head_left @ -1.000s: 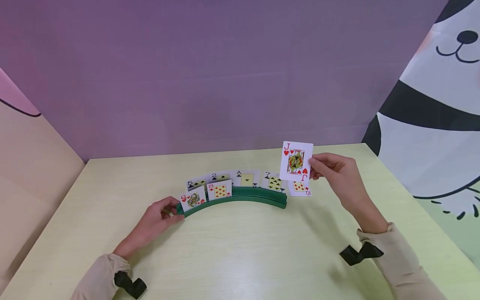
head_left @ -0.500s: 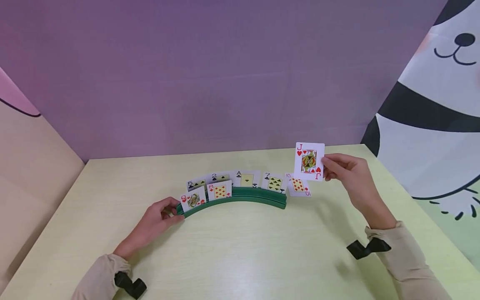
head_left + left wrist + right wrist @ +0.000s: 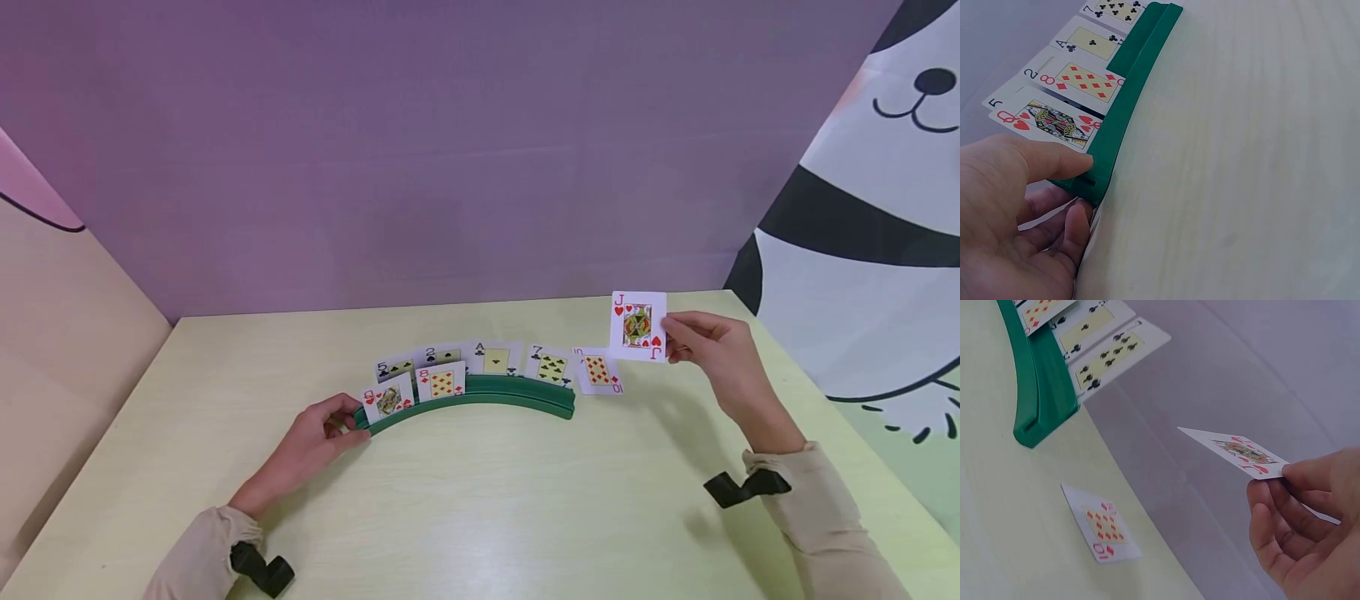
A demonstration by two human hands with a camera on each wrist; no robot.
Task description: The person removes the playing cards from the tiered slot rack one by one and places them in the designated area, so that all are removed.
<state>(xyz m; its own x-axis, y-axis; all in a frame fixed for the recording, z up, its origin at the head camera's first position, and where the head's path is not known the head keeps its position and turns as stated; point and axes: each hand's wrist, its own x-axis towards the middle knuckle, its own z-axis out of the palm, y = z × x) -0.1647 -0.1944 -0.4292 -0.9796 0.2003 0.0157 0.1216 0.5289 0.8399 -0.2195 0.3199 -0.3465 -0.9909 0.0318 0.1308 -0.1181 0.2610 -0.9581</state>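
A curved green card holder stands on the table, and my left hand grips its left end between thumb and fingers. In its front groove are the queen of hearts and the eight of diamonds. Behind them stand the five, the two, the ace of clubs and the seven of clubs; the five and two are partly covered. My right hand pinches the jack of hearts by its right edge, held up in the air. The ten of diamonds lies beyond the holder's right end.
The pale wooden table reaches back to a purple wall. A panda picture covers the right wall. Black straps with small blocks sit on both sleeves.
My right hand has carried the jack of hearts to the right, uncovering more of the ten of diamonds. My left hand stays on the card holder.
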